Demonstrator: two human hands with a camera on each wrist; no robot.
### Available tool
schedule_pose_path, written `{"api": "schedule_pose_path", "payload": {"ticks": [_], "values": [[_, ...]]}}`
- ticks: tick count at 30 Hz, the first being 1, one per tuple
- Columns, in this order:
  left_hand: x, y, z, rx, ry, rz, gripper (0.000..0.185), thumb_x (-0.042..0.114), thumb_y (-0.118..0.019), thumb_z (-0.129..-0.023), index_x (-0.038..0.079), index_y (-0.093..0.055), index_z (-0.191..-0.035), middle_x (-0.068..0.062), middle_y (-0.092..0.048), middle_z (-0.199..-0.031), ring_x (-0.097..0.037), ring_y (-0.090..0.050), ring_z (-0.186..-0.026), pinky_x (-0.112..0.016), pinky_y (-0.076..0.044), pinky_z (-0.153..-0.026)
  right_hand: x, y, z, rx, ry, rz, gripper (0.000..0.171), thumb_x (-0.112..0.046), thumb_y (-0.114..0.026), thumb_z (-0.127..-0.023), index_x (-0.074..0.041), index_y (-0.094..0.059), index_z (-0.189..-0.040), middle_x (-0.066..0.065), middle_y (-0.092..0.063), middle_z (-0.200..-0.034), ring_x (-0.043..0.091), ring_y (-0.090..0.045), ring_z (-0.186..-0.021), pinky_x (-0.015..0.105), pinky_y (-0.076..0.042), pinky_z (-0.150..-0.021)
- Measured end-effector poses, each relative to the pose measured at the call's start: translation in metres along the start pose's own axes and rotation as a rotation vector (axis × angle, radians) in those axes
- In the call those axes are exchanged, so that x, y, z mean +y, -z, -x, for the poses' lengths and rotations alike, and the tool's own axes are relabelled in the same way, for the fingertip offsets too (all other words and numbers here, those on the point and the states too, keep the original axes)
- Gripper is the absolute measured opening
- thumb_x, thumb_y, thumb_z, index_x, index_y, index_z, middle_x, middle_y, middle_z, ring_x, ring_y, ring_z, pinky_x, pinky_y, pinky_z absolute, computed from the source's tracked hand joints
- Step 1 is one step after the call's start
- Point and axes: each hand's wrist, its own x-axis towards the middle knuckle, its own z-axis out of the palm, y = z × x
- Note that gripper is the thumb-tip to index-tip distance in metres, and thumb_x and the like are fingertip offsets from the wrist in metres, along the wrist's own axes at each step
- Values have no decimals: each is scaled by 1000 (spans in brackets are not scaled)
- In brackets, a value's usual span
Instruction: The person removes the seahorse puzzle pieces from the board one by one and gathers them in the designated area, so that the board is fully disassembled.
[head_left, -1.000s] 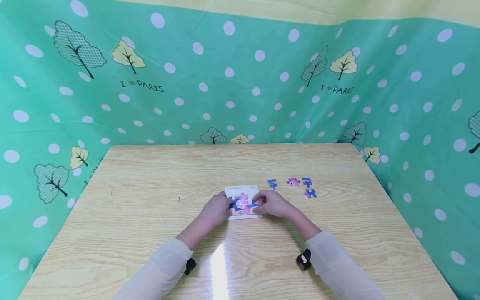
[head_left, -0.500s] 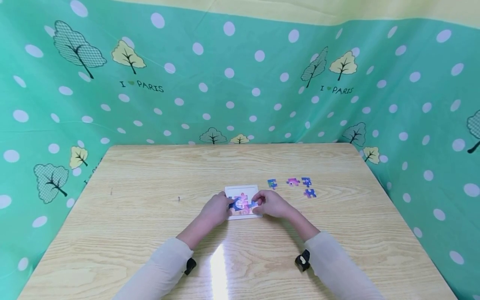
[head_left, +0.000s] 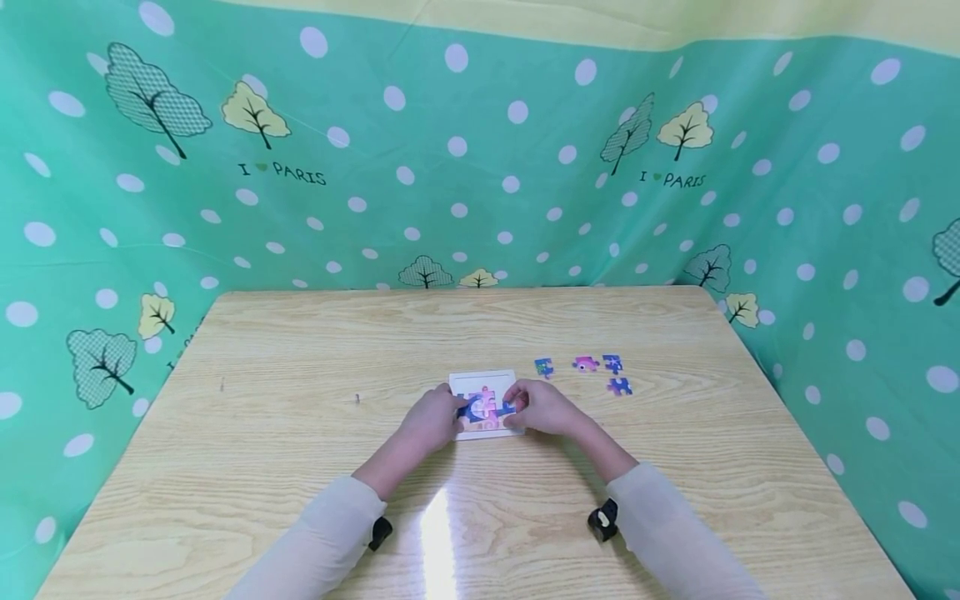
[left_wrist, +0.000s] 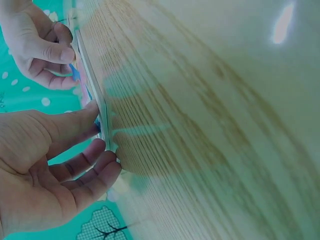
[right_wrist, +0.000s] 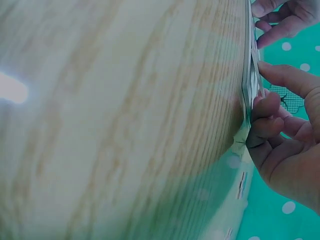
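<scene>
White puzzle tray (head_left: 468, 381) on the table (head_left: 225, 433): your left hand (head_left: 433, 418) grips its left edge; your right hand (head_left: 546, 407) pinches a blue piece (head_left: 507, 409) over its right side, barely shifted since a second ago.

White tray (head_left: 483, 379) partly hidden by left hand (head_left: 433, 418), sleeves (head_left: 318, 529) cut off

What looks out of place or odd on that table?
A small dark fleck shows on the table left of the puzzle tray, odd against its pale grain; I can't tell whether it's debris or a mark. Nothing looks spilled.
</scene>
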Motion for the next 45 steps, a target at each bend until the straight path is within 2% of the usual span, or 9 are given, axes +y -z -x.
{"api": "schedule_pose_path", "payload": {"ticks": [4, 8, 16, 25, 34, 45], "values": [[0, 0, 0, 8, -3, 7, 35, 12, -63, -78, 7, -61, -112, -14, -56, -99, -23, -55, -83, -35, -48, -76, 0, 1, 1, -22, -11, -17, 31, -17, -70, -73, -10, -57, -100, 5, -52, -71, 18, -53, -49, 28, -45, -46], [0, 0, 1, 13, -10, -10, 34, 12, -63, -78, 7, -61, -112, -15, -56, -99, -25, -56, -84, -36, -48, -76, -2, 1, 4, -31, -17, -52, 31, -15, -69, -74, -8, -56, -101, 5, -52, -71, 20, -55, -48, 28, -46, -47], [0, 0, 0, 27, -28, -34, 32, 12, -63, -78, 6, -62, -110, -14, -57, -98, -24, -56, -82, -36, -48, -75, -2, -2, 6, 14, 0, -69, 28, -15, -67, -76, -5, -57, -100, 5, -51, -69, 17, -51, -48, 24, -40, -45], [-1, -1, 0, 20, -26, -35, 33, 13, -63, -78, 6, -62, -111, -14, -56, -98, -24, -56, -82, -35, -48, -74, -1, -9, 5, 65, -19, -59, 24, -14, -65, -77, -7, -58, -100, 3, -49, -70, 12, -46, -51, 25, -41, -46], [-1, -2, 0, 15, -17, -25, 33, 12, -63, -79, 6, -61, -111, -16, -57, -101, -25, -56, -84, -36, -48, -75, -4, -12, 7, 88, -26, -77, 24, -11, -64, -77, -6, -57, -100, 3, -49, -69, 12, -42, -53, 22, -37, -47], [1, 0, 0, 11, -11, -20, 33, 11, -62, -79, 6, -61, -111, -16, -57, -102, -26, -56, -86, -37, -48, -77, -6, -15, 8, 103, -40, -116, 25, -9, -64, -76, -6, -56, -100, 3, -49, -70, 12, -44, -57, 22, -38, -49]]}}
